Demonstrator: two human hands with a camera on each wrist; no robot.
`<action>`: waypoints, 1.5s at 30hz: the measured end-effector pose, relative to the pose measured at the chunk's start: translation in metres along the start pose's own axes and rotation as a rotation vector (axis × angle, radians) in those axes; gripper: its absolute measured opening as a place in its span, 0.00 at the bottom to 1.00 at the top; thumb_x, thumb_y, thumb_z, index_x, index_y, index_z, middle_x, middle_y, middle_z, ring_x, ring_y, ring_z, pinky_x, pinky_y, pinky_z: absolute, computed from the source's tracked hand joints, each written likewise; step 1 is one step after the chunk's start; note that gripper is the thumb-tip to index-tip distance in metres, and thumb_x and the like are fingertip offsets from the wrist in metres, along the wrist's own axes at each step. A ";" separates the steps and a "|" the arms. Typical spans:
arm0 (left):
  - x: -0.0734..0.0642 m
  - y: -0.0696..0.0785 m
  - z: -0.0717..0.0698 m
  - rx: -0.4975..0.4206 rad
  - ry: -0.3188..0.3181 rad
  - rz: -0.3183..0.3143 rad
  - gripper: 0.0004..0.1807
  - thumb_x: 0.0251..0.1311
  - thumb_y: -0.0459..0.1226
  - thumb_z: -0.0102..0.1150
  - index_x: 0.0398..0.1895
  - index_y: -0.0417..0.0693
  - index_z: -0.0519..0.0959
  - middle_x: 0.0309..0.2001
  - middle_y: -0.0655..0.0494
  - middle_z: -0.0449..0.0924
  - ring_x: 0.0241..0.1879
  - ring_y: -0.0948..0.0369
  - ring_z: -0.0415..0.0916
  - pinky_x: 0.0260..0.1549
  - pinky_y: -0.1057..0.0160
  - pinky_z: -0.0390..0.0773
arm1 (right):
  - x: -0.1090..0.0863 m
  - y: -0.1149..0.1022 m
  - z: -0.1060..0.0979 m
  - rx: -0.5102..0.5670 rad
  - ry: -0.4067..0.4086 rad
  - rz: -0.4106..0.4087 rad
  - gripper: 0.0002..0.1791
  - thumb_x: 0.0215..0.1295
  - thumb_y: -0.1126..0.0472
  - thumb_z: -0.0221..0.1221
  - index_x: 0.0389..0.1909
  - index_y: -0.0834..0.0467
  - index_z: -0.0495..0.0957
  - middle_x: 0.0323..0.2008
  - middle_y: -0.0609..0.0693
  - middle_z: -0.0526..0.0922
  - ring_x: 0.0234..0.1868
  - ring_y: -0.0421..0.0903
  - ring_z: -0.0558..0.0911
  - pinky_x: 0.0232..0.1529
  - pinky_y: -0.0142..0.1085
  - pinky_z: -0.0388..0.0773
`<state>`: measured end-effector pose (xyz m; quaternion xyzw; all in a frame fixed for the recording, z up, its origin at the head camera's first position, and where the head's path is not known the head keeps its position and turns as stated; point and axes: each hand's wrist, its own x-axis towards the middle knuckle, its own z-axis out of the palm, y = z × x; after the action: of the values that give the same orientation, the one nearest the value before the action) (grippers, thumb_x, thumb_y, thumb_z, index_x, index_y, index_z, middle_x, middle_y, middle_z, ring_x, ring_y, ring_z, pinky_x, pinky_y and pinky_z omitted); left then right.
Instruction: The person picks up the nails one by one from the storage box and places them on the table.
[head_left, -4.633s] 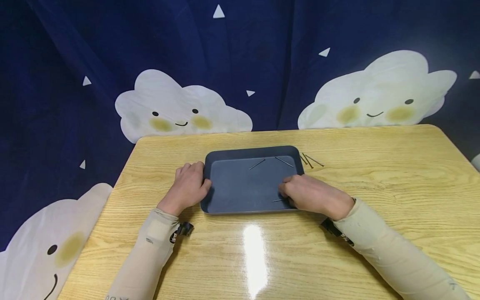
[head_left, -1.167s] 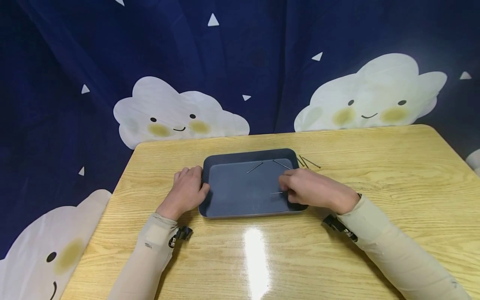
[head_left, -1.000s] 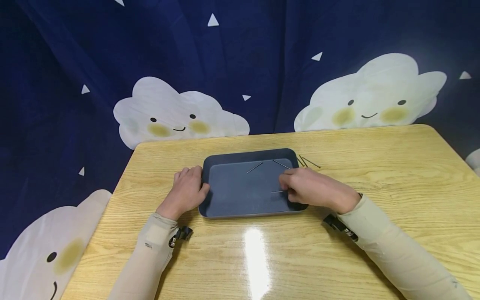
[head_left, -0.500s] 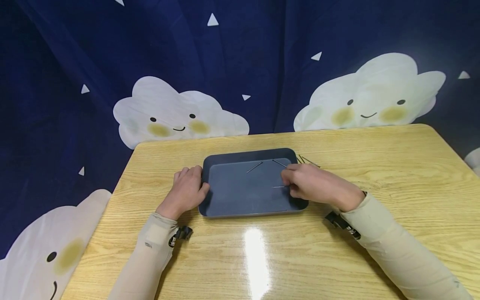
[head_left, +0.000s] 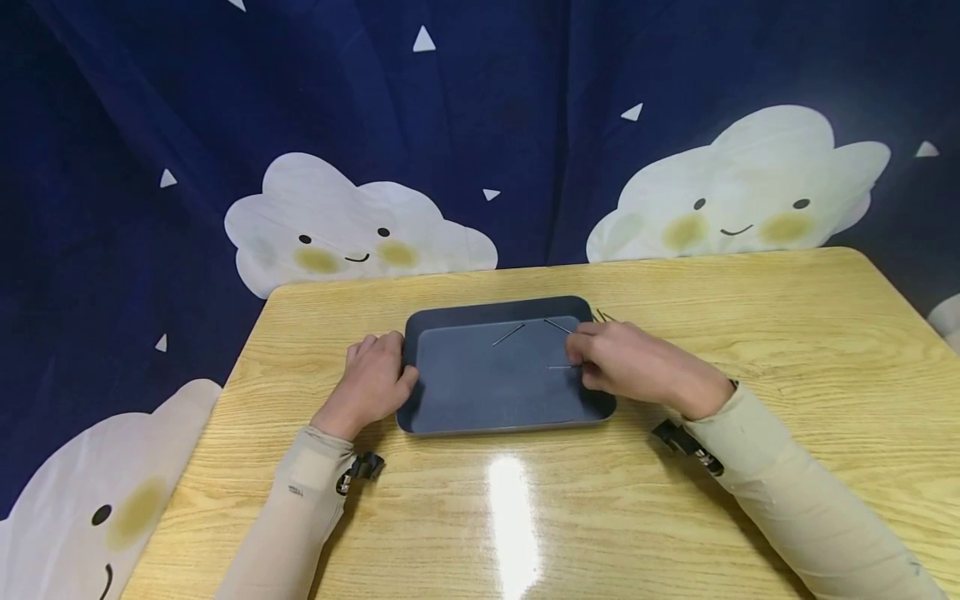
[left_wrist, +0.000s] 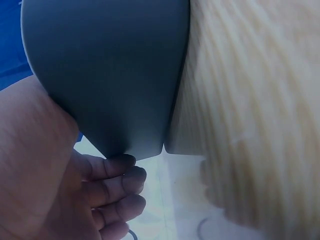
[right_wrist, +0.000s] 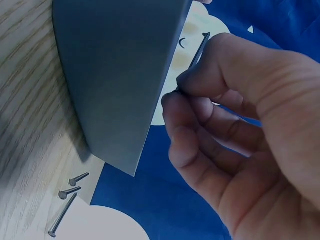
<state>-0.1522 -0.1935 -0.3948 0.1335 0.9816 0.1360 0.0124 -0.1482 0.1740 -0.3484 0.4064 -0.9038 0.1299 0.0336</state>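
The right hand pinches a nail over the tray near the surface's far edge, the left hand grips the tray, and a loosened pinch could drop the nail.

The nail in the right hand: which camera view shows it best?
The right wrist view: the nail appears large, one end showing, pinched by the right hand. The head view shows a thin line; the left wrist view, nothing.

Wood-grain table before a blue curtain with smiling clouds and white triangles
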 end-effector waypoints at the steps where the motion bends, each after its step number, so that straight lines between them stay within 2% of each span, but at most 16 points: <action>1: 0.000 0.000 0.000 0.001 0.000 0.001 0.18 0.72 0.43 0.51 0.53 0.38 0.72 0.45 0.44 0.79 0.45 0.46 0.68 0.53 0.44 0.63 | 0.000 0.001 0.000 0.003 0.001 0.002 0.14 0.54 0.73 0.66 0.26 0.53 0.73 0.26 0.44 0.73 0.27 0.39 0.71 0.31 0.33 0.71; 13: -0.001 -0.001 0.000 0.001 0.010 0.005 0.15 0.71 0.43 0.52 0.48 0.40 0.72 0.41 0.46 0.77 0.42 0.47 0.67 0.50 0.46 0.62 | -0.001 0.006 -0.003 -0.014 0.019 0.014 0.14 0.55 0.72 0.67 0.26 0.53 0.73 0.26 0.44 0.73 0.27 0.39 0.71 0.31 0.34 0.72; 33: 0.000 -0.001 0.000 0.001 0.010 0.009 0.15 0.71 0.43 0.51 0.49 0.40 0.72 0.41 0.47 0.77 0.42 0.47 0.67 0.48 0.47 0.62 | -0.002 0.018 -0.001 -0.035 0.071 0.050 0.10 0.54 0.71 0.69 0.30 0.56 0.79 0.30 0.47 0.78 0.28 0.40 0.76 0.32 0.37 0.76; 45: 0.000 -0.001 0.001 -0.005 0.011 0.007 0.16 0.71 0.43 0.52 0.51 0.39 0.72 0.42 0.46 0.77 0.43 0.47 0.67 0.50 0.46 0.62 | -0.003 0.024 -0.002 -0.028 0.075 0.068 0.09 0.55 0.71 0.69 0.33 0.56 0.80 0.31 0.47 0.80 0.30 0.40 0.78 0.33 0.38 0.78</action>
<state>-0.1520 -0.1944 -0.3956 0.1363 0.9808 0.1393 0.0069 -0.1639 0.1920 -0.3523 0.3698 -0.9169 0.1335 0.0689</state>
